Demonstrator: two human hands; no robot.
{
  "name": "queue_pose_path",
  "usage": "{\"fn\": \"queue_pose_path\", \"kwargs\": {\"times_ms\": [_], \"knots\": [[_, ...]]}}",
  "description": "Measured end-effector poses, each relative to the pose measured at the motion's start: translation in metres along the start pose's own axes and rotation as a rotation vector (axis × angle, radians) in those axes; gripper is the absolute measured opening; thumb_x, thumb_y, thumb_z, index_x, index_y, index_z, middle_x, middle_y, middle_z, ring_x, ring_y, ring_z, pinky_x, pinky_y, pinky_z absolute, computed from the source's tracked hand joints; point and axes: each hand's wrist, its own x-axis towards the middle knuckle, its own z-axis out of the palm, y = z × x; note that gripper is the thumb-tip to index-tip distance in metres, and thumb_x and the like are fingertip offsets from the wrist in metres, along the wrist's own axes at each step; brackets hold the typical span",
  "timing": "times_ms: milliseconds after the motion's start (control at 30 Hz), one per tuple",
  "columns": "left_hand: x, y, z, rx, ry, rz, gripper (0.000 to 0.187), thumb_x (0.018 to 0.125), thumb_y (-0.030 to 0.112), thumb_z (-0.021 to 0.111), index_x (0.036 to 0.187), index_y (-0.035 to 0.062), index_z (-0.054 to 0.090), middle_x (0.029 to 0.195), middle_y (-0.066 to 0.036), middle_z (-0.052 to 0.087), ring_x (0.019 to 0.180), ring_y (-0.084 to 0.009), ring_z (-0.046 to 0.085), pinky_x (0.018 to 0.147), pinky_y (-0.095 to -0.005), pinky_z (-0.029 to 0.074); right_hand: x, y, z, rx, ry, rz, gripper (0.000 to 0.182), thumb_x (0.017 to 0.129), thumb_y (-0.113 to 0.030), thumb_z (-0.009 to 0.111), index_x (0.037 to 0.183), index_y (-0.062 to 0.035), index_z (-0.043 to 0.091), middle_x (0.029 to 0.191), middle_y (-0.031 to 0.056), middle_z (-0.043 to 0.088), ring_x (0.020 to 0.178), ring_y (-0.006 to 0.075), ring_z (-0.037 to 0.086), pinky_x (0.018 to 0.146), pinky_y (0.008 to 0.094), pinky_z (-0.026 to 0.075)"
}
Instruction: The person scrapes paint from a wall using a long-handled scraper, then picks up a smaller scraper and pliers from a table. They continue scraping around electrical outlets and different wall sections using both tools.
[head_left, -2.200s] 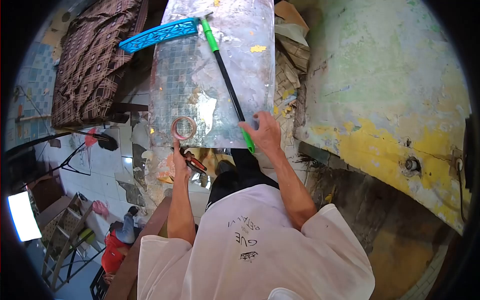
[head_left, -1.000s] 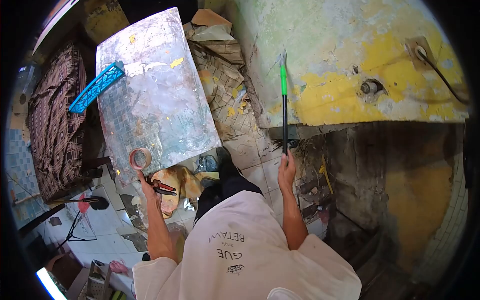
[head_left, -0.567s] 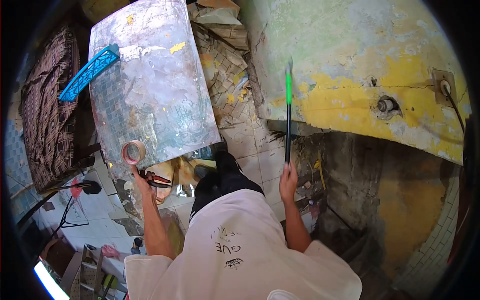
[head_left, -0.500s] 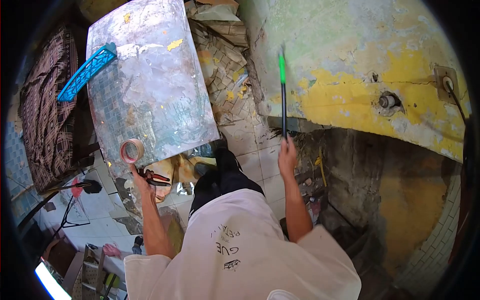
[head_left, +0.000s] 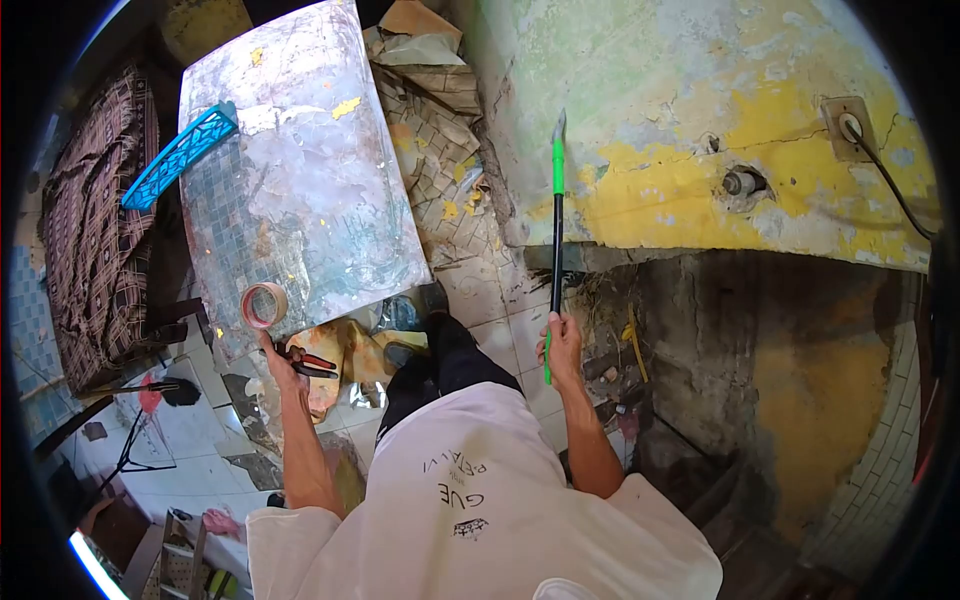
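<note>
Hammer [head_left: 556, 225]: long black shaft with green sleeves, gripped near its lower end in my right hand [head_left: 563, 348], fingers wrapped tight round it. It now stands upright, its head close to the peeling yellow wall [head_left: 690, 190]; about two seconds ago it lay on the table [head_left: 300, 180]. My left hand [head_left: 283, 362] stays at the table's near edge, closed round red-handled pliers [head_left: 305, 362], just below the tape roll [head_left: 263, 305]. The blue plastic piece [head_left: 180, 155] has not moved.
</note>
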Motion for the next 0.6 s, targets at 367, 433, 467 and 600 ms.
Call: {"fn": "queue_pose_path", "kwargs": {"times_ms": [367, 433, 467, 600], "knots": [[-0.016, -0.001, 0.011, 0.031, 0.104, 0.051, 0.046, 0.110, 0.057, 0.059, 0.108, 0.0118, 0.053, 0.077, 0.000, 0.043, 0.056, -0.0142, 0.042, 0.057, -0.0315, 0.045, 0.241, 0.109, 0.211, 0.040, 0.054, -0.030, 0.036, 0.113, -0.039, 0.058, 0.128, -0.0063, 0.052, 0.075, 0.0016, 0.052, 0.046, 0.0101, 0.044, 0.039, 0.0289, 0.034], [-0.013, -0.006, 0.008, -0.017, 0.116, 0.070, 0.046, 0.110, 0.056, 0.059, 0.111, 0.0110, 0.054, 0.073, 0.000, 0.043, 0.055, -0.0142, 0.043, 0.057, -0.0324, 0.045, 0.268, 0.107, 0.241, 0.056, 0.032, -0.023, 0.035, 0.113, -0.039, 0.057, 0.127, -0.0068, 0.051, 0.074, 0.0008, 0.050, 0.045, 0.0096, 0.043, 0.039, 0.0288, 0.033], [-0.014, -0.006, 0.009, -0.011, 0.110, 0.089, 0.046, 0.109, 0.056, 0.060, 0.113, 0.0104, 0.055, 0.070, -0.001, 0.042, 0.055, -0.0143, 0.044, 0.057, -0.0331, 0.046, 0.268, 0.103, 0.247, 0.089, 0.029, -0.057, 0.034, 0.113, -0.038, 0.057, 0.127, -0.0076, 0.051, 0.074, 0.0005, 0.050, 0.045, 0.0095, 0.042, 0.039, 0.0287, 0.033], [-0.010, -0.013, -0.004, 0.019, 0.145, 0.106, 0.048, 0.111, 0.055, 0.055, 0.124, 0.0095, 0.061, 0.072, 0.000, 0.048, 0.056, -0.0129, 0.045, 0.058, -0.0322, 0.046, 0.210, 0.100, 0.201, 0.134, 0.072, 0.033, 0.033, 0.114, -0.037, 0.057, 0.126, -0.0070, 0.050, 0.073, -0.0017, 0.047, 0.046, 0.0081, 0.042, 0.039, 0.0284, 0.032]]}}
